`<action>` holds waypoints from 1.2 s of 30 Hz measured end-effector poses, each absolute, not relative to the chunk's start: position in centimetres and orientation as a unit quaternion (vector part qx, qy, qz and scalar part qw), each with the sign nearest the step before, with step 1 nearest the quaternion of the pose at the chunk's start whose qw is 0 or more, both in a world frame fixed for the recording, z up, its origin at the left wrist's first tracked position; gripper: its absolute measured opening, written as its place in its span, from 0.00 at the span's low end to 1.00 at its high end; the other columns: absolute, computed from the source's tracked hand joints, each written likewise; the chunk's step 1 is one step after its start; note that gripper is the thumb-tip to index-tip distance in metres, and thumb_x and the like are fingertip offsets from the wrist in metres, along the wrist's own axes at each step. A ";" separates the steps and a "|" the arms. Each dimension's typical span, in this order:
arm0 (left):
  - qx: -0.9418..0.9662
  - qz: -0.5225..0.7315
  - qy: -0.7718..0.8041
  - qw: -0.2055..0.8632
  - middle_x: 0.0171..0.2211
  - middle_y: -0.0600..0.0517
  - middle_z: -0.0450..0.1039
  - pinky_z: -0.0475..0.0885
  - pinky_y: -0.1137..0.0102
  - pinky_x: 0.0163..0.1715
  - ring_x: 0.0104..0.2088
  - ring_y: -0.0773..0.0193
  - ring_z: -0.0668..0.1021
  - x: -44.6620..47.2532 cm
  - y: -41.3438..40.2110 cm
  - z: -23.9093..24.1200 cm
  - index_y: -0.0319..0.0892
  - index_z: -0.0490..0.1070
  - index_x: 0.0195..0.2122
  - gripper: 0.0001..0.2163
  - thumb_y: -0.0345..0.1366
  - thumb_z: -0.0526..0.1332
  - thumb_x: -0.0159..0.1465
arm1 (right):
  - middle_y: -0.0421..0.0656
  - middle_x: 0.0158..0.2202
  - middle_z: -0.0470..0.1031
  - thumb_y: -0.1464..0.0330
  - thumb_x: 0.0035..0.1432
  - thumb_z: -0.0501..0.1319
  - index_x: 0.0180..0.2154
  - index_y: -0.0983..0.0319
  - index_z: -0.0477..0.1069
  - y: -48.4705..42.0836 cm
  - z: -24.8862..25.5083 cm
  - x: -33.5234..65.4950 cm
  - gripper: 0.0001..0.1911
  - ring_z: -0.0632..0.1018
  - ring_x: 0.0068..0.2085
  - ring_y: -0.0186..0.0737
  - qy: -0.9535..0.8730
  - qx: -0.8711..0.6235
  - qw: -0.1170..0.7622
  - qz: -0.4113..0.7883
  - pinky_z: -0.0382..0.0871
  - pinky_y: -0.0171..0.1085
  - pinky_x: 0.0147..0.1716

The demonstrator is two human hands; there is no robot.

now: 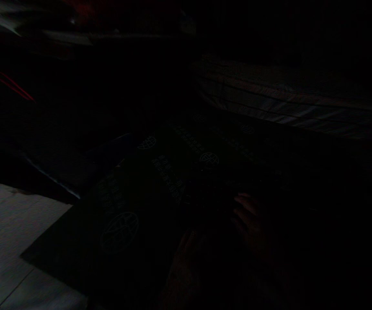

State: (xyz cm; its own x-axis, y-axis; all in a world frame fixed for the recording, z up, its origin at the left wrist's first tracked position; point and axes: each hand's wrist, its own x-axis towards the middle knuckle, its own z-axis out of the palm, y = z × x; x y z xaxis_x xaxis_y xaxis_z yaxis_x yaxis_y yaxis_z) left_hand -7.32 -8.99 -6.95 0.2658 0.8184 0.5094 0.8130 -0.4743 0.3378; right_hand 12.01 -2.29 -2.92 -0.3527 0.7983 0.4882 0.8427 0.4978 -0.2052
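The view is very dark. A dark flat sheet (131, 206) printed with pale globe marks and lines of text lies across the middle. My right hand (253, 224) rests on the sheet's right part, fingertips pointing left and slightly curled. My left hand (186, 258) shows faintly at the sheet's near edge, and its fingers are too dim to read. Nothing can be made out inside either hand.
A pale floor or board (8, 241) shows at the lower left. A striped woven bag or cloth (286, 99) lies at the upper right. A red streak (5, 79) crosses the far left. Pale shapes (66, 36) sit along the top left.
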 end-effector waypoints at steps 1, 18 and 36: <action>0.800 0.318 0.509 0.008 0.45 0.50 0.73 0.70 0.62 0.46 0.46 0.58 0.72 -7.0 -8.7 -6.7 0.48 0.71 0.49 0.15 0.36 0.49 0.65 | 0.51 0.45 0.75 0.73 0.59 0.52 0.34 0.63 0.74 -2.3 -2.9 12.0 0.11 0.73 0.50 0.48 -0.823 -0.498 0.271 -0.044 0.73 0.49 0.45; 0.845 0.280 0.454 0.033 0.51 0.50 0.71 0.69 0.62 0.45 0.45 0.59 0.73 -4.2 -5.4 -5.9 0.44 0.66 0.53 0.17 0.39 0.50 0.65 | 0.52 0.50 0.72 0.77 0.55 0.51 0.40 0.63 0.74 -2.4 -3.5 12.1 0.17 0.70 0.53 0.49 -0.822 -0.516 0.240 -0.023 0.70 0.50 0.49; 0.831 0.311 0.460 0.007 0.45 0.48 0.74 0.70 0.60 0.45 0.44 0.57 0.74 -3.7 -7.2 -6.7 0.42 0.70 0.49 0.15 0.37 0.50 0.66 | 0.50 0.50 0.72 0.75 0.57 0.52 0.38 0.61 0.74 -2.1 -3.5 13.0 0.13 0.70 0.54 0.48 -0.833 -0.498 0.239 0.004 0.71 0.50 0.49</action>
